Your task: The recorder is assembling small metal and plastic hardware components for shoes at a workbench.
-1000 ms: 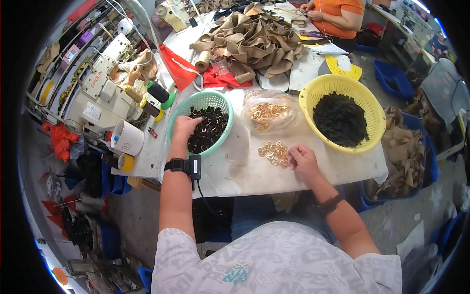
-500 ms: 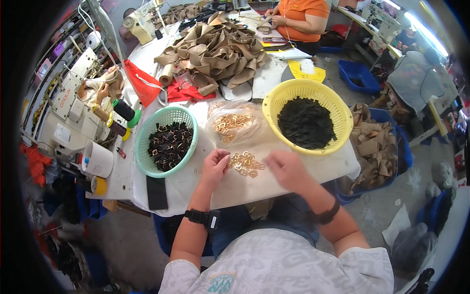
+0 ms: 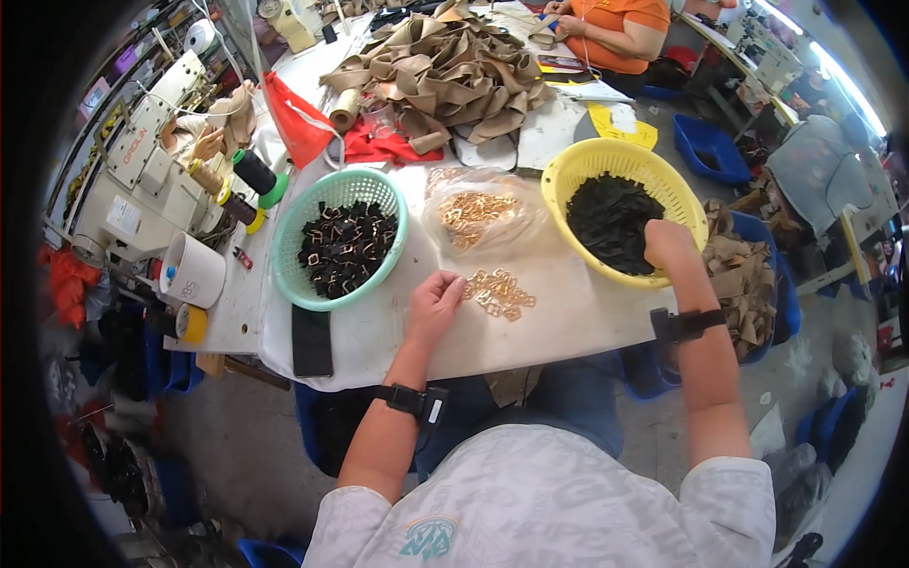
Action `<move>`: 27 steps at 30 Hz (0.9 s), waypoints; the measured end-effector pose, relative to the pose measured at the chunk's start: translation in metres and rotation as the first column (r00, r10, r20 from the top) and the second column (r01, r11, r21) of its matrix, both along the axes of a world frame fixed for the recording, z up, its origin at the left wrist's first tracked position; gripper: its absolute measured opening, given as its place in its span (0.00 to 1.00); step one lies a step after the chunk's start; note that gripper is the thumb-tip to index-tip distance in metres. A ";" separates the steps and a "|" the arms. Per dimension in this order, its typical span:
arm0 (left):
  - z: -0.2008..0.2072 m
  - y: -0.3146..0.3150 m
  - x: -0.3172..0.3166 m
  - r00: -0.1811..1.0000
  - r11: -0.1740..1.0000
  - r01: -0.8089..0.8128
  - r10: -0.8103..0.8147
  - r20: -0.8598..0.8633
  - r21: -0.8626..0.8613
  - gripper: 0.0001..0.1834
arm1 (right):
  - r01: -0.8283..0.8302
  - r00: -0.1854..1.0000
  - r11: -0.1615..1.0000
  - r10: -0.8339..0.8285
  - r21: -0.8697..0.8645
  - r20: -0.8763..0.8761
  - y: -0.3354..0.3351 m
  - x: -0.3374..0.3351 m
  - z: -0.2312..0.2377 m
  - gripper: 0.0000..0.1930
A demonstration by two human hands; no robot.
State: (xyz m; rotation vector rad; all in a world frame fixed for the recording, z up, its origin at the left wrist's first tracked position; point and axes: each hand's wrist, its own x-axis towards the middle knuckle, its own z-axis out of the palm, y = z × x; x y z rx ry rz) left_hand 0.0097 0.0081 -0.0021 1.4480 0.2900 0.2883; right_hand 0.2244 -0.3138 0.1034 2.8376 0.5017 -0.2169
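Observation:
My left hand (image 3: 437, 301) is closed in a pinch at the left edge of a small pile of gold metal buckles (image 3: 502, 292); what its fingers hold, if anything, is hidden. Over the right side of a yellow plastic basket (image 3: 689, 210), my right hand (image 3: 670, 248) reaches in with fingers curled down against black fabric strips (image 3: 611, 222). Its fingertips are mostly out of sight. A mint green basket (image 3: 398, 189) at left holds black pieces fitted with gold buckles (image 3: 348, 248). Behind the pile lies a clear plastic bag (image 3: 525, 227) with more gold buckles (image 3: 476, 216).
A black phone (image 3: 312, 343) lies by the table's front left edge. Sewing machine (image 3: 142, 189) and thread spools (image 3: 258, 178) stand at left. Brown pieces (image 3: 454, 71) are heaped at the back, near a person in orange (image 3: 620, 33). A blue bin (image 3: 778, 284) stands at right.
My right hand has moved from beside the buckle pile to the right, into the yellow basket. My left hand stays pinched by the pile. The whole view has shifted slightly.

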 end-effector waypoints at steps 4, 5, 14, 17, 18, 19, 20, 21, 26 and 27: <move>-0.002 -0.004 -0.002 0.997 0.987 -0.043 0.032 0.071 0.155 0.03 | 0.016 0.999 0.998 -0.020 0.069 0.049 -0.001 0.002 0.001 0.09; -0.002 -0.005 -0.001 0.994 0.978 -0.046 0.024 0.107 0.202 0.04 | 0.026 0.997 0.997 -0.032 0.078 0.076 0.000 0.002 0.005 0.09; 0.013 -0.005 -0.005 0.974 0.763 0.134 -0.218 0.056 0.632 0.09 | -0.465 0.810 0.658 0.045 0.592 0.585 0.016 -0.033 0.031 0.04; 0.027 -0.014 -0.001 0.955 0.697 0.199 -0.296 0.024 0.689 0.09 | -0.579 0.809 0.349 0.141 0.737 0.570 0.046 -0.072 0.026 0.05; 0.029 -0.017 0.001 0.948 0.675 0.220 -0.317 0.008 0.705 0.09 | -0.603 0.797 0.308 0.194 0.736 0.572 0.055 -0.084 0.020 0.05; 0.030 -0.018 0.003 0.948 0.648 0.232 -0.319 -0.018 0.726 0.08 | -0.624 0.781 0.266 0.246 0.735 0.574 0.065 -0.095 0.012 0.05; 0.030 -0.019 0.006 0.946 0.623 0.244 -0.321 -0.041 0.744 0.08 | -0.591 0.799 0.220 0.294 0.776 0.525 0.075 -0.106 0.003 0.05; 0.030 -0.021 0.008 0.945 0.597 0.254 -0.321 -0.064 0.761 0.07 | -0.553 0.809 0.175 0.345 0.814 0.476 0.083 -0.114 -0.009 0.05; 0.029 -0.020 0.009 0.947 0.619 0.227 -0.320 -0.022 0.752 0.06 | -0.113 0.913 0.051 0.398 0.992 0.084 0.103 -0.134 -0.075 0.07; 0.029 -0.020 0.008 0.950 0.632 0.219 -0.313 -0.013 0.743 0.05 | -0.012 0.923 0.024 0.384 1.000 0.002 0.106 -0.136 -0.080 0.07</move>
